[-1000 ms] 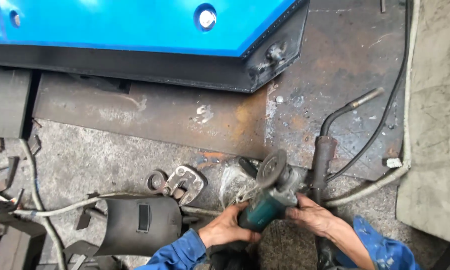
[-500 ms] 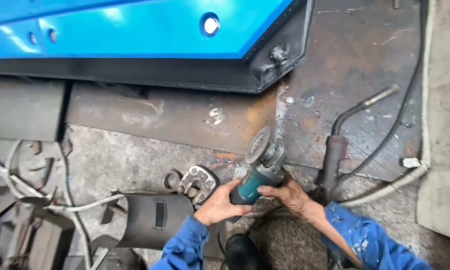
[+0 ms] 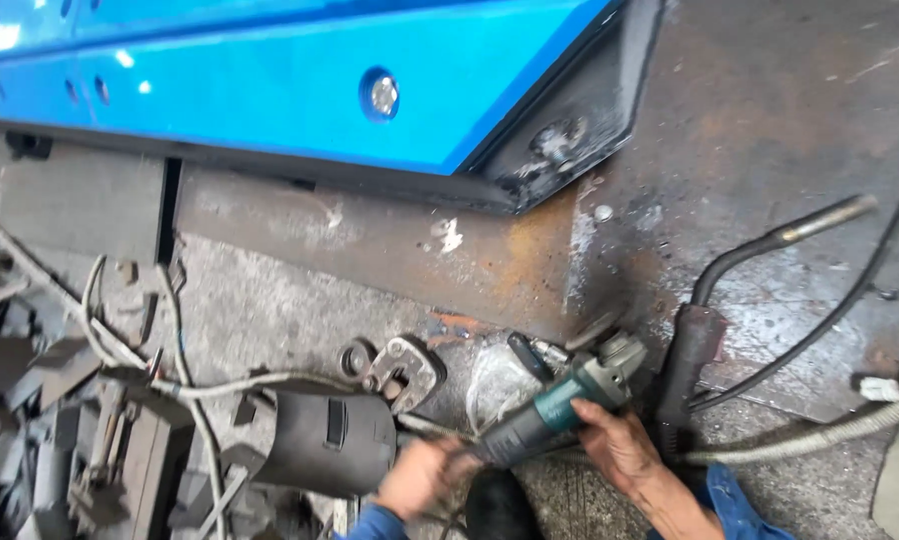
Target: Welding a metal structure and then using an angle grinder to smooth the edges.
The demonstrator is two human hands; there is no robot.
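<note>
Low down, both hands (image 3: 530,460) gripping angle grinder (image 3: 560,405), disc at steel plate (image 3: 390,250) edge

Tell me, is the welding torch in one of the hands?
No, the welding torch lies on the floor; both hands hold the grinder.

Lit evenly and fairly brightly, as by diffuse daylight from above. Small white glare spots on the glossy blue panel (image 3: 270,80) at upper left, plus a bright glint on its round bolt. Soft, short shadows only, darkest under the panel's lower edge across the middle. Motion blur over the left hand (image 3: 422,478) and the clutter at lower left; right hand (image 3: 622,450) and green angle grinder (image 3: 560,405) slightly smeared too. Sharper on the rusty steel plate (image 3: 390,255) at centre. Mild stretching toward the corners.
</note>
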